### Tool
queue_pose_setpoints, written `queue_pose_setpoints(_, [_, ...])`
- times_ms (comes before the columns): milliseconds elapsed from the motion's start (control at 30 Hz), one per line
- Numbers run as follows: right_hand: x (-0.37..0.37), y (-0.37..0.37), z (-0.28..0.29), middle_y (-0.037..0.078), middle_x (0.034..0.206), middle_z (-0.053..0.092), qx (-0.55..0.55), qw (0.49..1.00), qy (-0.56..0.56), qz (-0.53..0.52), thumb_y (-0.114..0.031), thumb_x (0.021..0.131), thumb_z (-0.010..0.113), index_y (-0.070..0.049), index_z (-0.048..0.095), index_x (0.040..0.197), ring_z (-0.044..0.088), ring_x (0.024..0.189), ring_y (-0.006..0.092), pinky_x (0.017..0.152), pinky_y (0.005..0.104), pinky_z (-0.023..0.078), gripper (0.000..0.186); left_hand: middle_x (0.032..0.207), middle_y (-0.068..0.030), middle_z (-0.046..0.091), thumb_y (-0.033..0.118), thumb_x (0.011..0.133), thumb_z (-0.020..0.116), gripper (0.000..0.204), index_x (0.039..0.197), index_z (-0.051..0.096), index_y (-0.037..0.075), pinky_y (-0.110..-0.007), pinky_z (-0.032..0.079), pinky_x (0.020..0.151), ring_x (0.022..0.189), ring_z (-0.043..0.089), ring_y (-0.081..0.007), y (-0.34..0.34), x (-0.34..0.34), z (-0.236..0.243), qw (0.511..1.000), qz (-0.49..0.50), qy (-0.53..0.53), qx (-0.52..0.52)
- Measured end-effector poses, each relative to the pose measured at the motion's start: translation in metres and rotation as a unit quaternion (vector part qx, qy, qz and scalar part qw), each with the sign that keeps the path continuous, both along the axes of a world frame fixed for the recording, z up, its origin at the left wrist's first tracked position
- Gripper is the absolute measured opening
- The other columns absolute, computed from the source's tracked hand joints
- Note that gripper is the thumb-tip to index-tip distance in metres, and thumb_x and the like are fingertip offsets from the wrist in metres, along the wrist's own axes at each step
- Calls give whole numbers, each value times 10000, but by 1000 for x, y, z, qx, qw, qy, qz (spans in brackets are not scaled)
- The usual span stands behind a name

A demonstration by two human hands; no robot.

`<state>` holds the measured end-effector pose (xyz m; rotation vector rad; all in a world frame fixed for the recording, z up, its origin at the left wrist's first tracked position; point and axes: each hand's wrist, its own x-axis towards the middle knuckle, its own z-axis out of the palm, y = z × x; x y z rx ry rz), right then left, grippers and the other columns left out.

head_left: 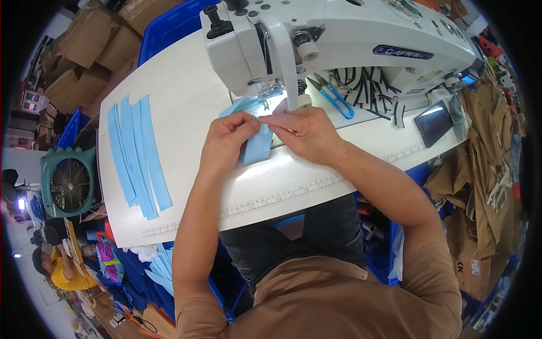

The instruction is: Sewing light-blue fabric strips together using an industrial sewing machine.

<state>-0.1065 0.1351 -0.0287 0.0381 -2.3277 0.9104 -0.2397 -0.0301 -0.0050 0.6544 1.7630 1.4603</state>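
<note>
A fisheye camera on the head of the person (316, 296) I watch looks steeply down and forward across the worktop (183, 107) to the sewing machine (344, 39), close above the left hand (227, 140) and right hand (310, 134) near mid-view, its wide sweep bending in cartons (93, 37) at the left rim.

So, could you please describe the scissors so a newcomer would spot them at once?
Start at the big white sewing machine on the white table. Beneath it, just beyond the right hand, lie the scissors, beside a heap of black-and-white strips. Their bright blue handles set them apart from those strips.
</note>
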Motion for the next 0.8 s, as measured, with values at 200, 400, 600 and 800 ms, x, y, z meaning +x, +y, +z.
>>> queue_pose_setpoints(200, [2, -1, 3, 43, 958, 718, 41, 999, 4, 14, -33, 842, 726, -162, 771, 1127, 679, 720, 236, 654, 333, 548, 316, 798, 39, 643, 209, 966, 668, 180, 963, 724, 37, -211, 417, 628, 681, 544, -45, -2, 1, 6, 1000, -18, 13, -7])
queue_pose_setpoints(400, [3, -2, 9, 40, 910, 712, 81, 997, 13, 9, -61, 841, 720, -152, 771, 1081, 676, 719, 246, 639, 348, 547, 261, 745, 19, 630, 240, 982, 643, 242, 938, 725, 16, -232, 439, 649, 678, 544, -72, -1, 3, 9, 1000, 5, -1, -25])
queue_pose_setpoints(600, [0, 5, 10, 91, 727, 693, -222, 968, -120, 17, -216, 933, 694, -27, 752, 932, 635, 645, 187, 603, 317, 491, 198, 730, 15, 616, 254, 1000, 630, 249, 968, 721, 25, -239, 429, 647, 670, 534, -74, -1, 7, 10, 994, -27, 88, -51])
queue_pose_setpoints(800, [0, 11, 16, 79, 676, 666, -301, 925, -216, 87, -281, 989, 646, 12, 721, 888, 575, 638, 110, 630, 292, 465, 319, 724, 8, 587, 259, 1012, 625, 250, 999, 714, 25, -250, 415, 652, 689, 500, -80, -5, 5, 8, 988, -70, 130, -39])
